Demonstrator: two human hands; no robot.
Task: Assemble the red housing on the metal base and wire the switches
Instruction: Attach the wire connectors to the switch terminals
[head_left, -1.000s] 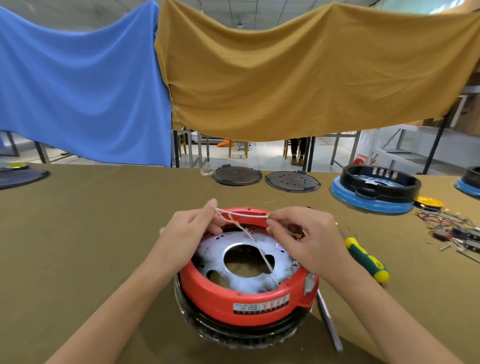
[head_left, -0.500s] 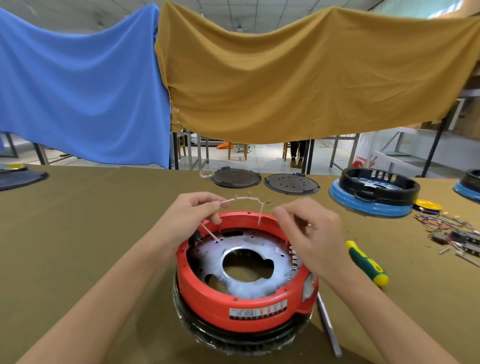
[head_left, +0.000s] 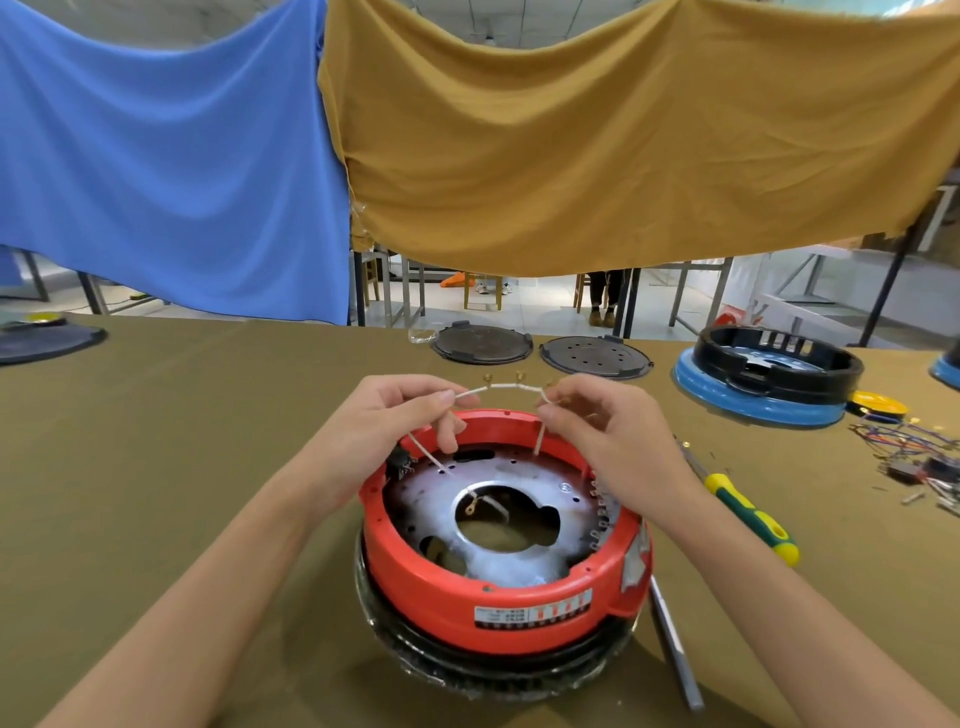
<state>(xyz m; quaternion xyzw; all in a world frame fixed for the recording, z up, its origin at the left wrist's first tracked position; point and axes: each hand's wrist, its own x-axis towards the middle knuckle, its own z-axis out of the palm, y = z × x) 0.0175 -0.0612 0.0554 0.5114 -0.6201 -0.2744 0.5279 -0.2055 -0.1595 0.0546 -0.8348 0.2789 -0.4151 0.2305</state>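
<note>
The red housing (head_left: 498, 592) sits on the round metal base (head_left: 519, 525) at the middle of the table, with a black switch (head_left: 400, 462) at its left inner wall. My left hand (head_left: 395, 431) and my right hand (head_left: 602, 431) each pinch one end of a white sleeved wire (head_left: 501, 387), arched above the housing's far rim. Both loose ends of the wire hang down toward the plate. Another wire with a ring terminal (head_left: 471, 508) lies in the plate's centre hole.
A green-and-yellow screwdriver (head_left: 748, 512) and a metal bar (head_left: 675, 649) lie right of the housing. Two black lids (head_left: 483, 344) (head_left: 595, 356) rest at the table's far edge. A blue-and-black housing (head_left: 769, 379) and loose wires and parts (head_left: 914, 452) are at the right.
Both hands have lifted and spread the white wire from a taut line across the housing into an arch above the far rim; its ends now hang down.
</note>
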